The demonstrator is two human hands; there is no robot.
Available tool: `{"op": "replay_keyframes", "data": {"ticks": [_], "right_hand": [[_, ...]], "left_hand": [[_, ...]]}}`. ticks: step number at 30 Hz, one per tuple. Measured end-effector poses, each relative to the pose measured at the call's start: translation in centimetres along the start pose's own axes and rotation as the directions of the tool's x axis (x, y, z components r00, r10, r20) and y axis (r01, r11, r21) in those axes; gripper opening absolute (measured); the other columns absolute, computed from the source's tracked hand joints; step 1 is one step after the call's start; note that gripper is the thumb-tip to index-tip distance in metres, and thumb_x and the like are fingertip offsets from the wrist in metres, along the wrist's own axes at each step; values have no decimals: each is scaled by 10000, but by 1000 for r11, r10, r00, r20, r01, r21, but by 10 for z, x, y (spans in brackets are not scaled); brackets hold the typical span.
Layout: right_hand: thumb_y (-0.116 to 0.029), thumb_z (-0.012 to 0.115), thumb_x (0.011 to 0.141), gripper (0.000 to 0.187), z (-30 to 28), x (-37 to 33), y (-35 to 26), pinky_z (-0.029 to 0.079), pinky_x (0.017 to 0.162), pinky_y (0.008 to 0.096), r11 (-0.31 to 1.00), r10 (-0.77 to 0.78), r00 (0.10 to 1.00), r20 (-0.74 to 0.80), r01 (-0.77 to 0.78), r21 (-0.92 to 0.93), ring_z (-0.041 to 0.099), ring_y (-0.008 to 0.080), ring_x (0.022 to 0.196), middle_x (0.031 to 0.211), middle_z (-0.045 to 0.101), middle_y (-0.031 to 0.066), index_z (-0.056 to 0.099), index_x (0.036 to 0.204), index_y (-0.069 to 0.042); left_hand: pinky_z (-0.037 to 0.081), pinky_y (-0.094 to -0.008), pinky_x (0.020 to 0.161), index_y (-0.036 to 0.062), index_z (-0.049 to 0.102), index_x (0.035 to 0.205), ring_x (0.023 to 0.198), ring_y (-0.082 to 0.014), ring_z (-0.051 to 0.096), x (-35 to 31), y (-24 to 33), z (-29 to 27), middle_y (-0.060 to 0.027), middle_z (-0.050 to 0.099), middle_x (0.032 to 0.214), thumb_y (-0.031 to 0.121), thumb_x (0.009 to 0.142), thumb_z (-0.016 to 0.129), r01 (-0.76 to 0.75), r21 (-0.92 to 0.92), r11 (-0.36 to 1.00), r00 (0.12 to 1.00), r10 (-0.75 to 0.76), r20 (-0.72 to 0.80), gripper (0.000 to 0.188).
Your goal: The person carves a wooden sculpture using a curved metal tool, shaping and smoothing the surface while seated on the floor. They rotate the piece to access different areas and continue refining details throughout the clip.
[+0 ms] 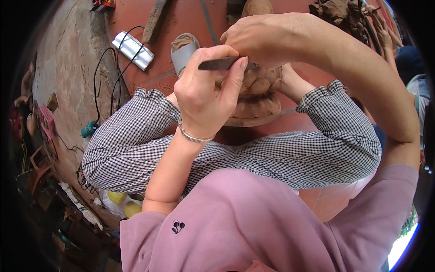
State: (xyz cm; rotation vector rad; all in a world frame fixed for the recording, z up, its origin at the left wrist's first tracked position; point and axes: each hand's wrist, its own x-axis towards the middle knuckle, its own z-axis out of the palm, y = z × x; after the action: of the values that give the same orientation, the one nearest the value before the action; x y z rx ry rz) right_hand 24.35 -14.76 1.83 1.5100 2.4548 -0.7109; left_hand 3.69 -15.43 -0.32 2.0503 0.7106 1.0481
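My left hand (204,88) pinches a flat, dark carving chisel (217,64) between thumb and fingers. The chisel lies almost level, its one end sticking out to the left and its other reaching over a brown wooden carving (258,86). Rounded, petal-like shapes cover the carving, which stands between my bare feet on a round base. My right hand (249,38) is bent over the carving's far side, close against the left fingers. Its fingers are curled down and mostly hidden, so what they grip does not show.
On the red tiled floor (195,18) lie a grey sandal (183,47), a silvery box (133,50) with black cable across it and a wooden billet (155,20). A teal power tool (89,129) rests at left. Dark carved wood (333,10) and another person's hand (384,34) are far right.
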Motion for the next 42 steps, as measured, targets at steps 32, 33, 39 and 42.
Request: {"op": "replay_keyframes", "data": {"ticks": [32, 33, 39, 42], "right_hand": [[-38, 710, 787, 278, -43, 46, -31, 547, 842, 427, 993, -23, 961, 274, -9, 114, 677, 361, 1005, 1046, 716, 181, 687, 1063, -16], [-39, 709, 787, 280, -43, 47, -30, 546, 845, 429, 992, -22, 960, 278, -13, 122, 676, 363, 1008, 1046, 716, 183, 688, 1065, -18], [-42, 700, 785, 292, -46, 48, -33, 542, 863, 441, 991, -46, 955, 292, 7, 134, 670, 376, 1030, 1048, 718, 197, 688, 1076, -26], [-44, 696, 784, 298, -50, 47, -31, 539, 871, 446, 990, -27, 955, 297, -15, 140, 668, 382, 1040, 1048, 720, 203, 689, 1082, -30]], "left_hand": [[608, -215, 668, -40, 690, 1016, 777, -157, 752, 7, -45, -30, -56, 714, 852, 0, 925, 716, 136, -387, 912, 990, -134, 32, 103], [609, -215, 672, -39, 691, 1017, 776, -157, 751, 12, -45, -34, -55, 715, 855, 3, 928, 713, 122, -348, 930, 993, -115, 40, 102], [626, -224, 714, -58, 687, 1045, 796, -126, 732, 9, -44, -35, -62, 719, 894, -7, 935, 700, 99, -428, 898, 993, -64, 94, 122], [627, -222, 721, -61, 685, 1051, 796, -104, 722, 14, -53, -35, -60, 719, 882, -3, 935, 704, 131, -456, 880, 991, -100, 93, 131]]}}
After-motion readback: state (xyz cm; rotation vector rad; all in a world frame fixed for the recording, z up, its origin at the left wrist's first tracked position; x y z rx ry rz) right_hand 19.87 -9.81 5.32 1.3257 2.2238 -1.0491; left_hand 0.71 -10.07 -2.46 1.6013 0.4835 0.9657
